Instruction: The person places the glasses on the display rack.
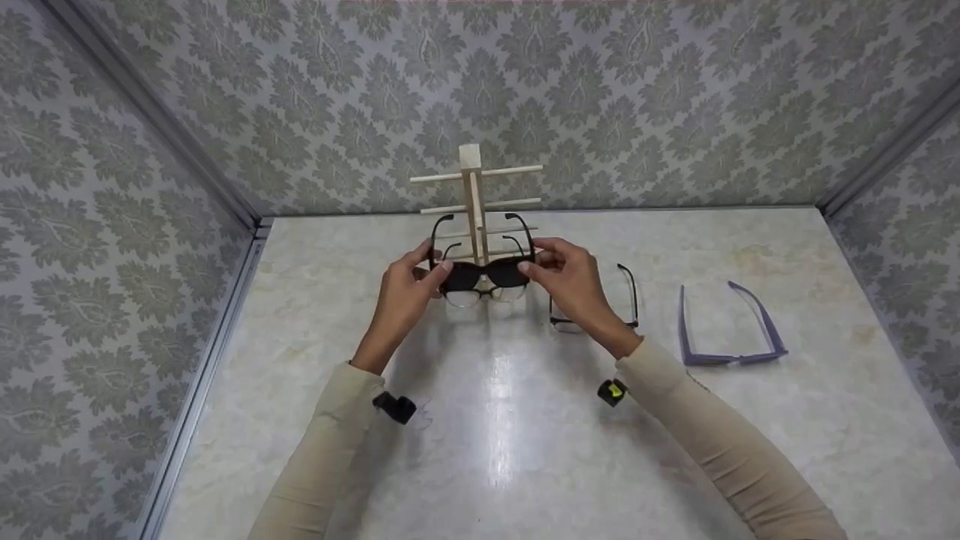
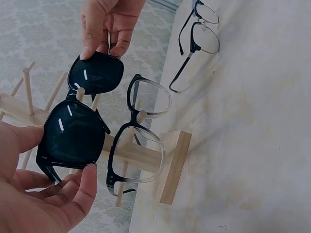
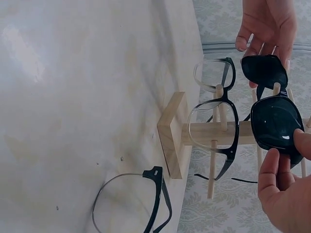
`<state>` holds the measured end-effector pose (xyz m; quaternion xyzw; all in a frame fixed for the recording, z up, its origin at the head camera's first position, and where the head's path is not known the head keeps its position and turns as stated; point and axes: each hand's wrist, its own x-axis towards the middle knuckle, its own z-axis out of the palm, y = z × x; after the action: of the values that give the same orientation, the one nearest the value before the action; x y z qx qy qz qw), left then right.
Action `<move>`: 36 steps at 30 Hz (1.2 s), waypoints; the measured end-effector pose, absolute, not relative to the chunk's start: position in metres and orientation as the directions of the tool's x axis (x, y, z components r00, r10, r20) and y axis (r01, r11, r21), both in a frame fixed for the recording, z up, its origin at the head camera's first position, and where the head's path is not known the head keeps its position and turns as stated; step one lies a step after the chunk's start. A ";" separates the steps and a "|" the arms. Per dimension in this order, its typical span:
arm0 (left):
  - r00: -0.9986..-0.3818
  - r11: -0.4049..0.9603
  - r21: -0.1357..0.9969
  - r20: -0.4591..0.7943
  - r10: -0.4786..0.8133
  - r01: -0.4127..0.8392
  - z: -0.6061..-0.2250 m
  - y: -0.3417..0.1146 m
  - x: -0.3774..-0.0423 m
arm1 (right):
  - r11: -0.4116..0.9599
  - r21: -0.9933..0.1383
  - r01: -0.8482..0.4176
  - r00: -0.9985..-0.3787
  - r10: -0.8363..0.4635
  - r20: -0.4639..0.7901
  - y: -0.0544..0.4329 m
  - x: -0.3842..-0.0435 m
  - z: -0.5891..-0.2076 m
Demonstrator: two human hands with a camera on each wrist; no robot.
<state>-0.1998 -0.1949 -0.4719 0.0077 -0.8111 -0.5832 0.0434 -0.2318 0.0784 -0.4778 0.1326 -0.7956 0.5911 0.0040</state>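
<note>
Black sunglasses are held level between both hands, at a wooden display stand. My left hand pinches one end of them, thumb on the front and fingers behind. At the other end, my right hand pinches in the same way. In the left wrist view a nose peg shows right at the bridge of the sunglasses. Just below them, eyeglasses with a black upper frame and clear lower rims hang on the stand.
On the table, black half-rim glasses lie partly under the right forearm. Further right lie purple-framed glasses. Bare wooden crossbars stick out from the upper stand. Patterned wall panels stand behind and at both sides.
</note>
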 end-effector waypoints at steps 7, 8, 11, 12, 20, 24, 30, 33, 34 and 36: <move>-0.996 0.330 0.943 0.064 -0.067 0.039 -0.473 -0.193 -0.201 | 0.215 -0.954 -0.208 -0.965 -0.202 0.165 0.079 -0.230 -0.485; -0.996 0.326 0.945 0.064 -0.066 0.039 -0.473 -0.193 -0.201 | 0.209 -0.956 -0.207 -0.966 -0.202 0.164 0.079 -0.230 -0.486; -0.996 0.317 0.948 0.065 -0.065 0.041 -0.474 -0.194 -0.199 | 0.196 -0.958 -0.208 -0.965 -0.203 0.168 0.080 -0.230 -0.487; -0.996 0.317 0.948 0.064 -0.065 0.040 -0.475 -0.194 -0.199 | 0.197 -0.958 -0.209 -0.964 -0.206 0.168 0.080 -0.229 -0.488; -0.995 0.323 0.945 0.075 -0.069 0.049 -0.483 -0.203 -0.181 | 0.224 -0.947 -0.231 -0.957 -0.229 0.180 0.091 -0.222 -0.491; -0.992 0.325 0.944 0.095 -0.081 0.064 -0.486 -0.206 -0.170 | 0.233 -0.940 -0.248 -0.955 -0.222 0.196 0.099 -0.218 -0.492; -0.991 0.332 0.940 0.108 -0.076 0.077 -0.488 -0.204 -0.156 | 0.246 -0.939 -0.240 -0.960 -0.201 0.193 0.110 -0.214 -0.495; -0.993 0.341 0.937 0.101 -0.065 0.073 -0.491 -0.203 -0.150 | 0.252 -0.937 -0.241 -0.963 -0.185 0.198 0.116 -0.211 -0.498; -0.993 0.344 0.936 0.100 -0.060 0.073 -0.492 -0.202 -0.148 | 0.257 -0.936 -0.242 -0.963 -0.180 0.200 0.118 -0.210 -0.499; -0.994 0.340 0.938 0.093 -0.051 0.070 -0.495 -0.201 -0.145 | 0.264 -0.934 -0.242 -0.964 -0.171 0.202 0.122 -0.208 -0.501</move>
<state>-0.1450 -0.2013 -0.4946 -0.0059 -0.8169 -0.5743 0.0527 -0.2077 0.1224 -0.5007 0.1301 -0.7943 0.5926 0.0298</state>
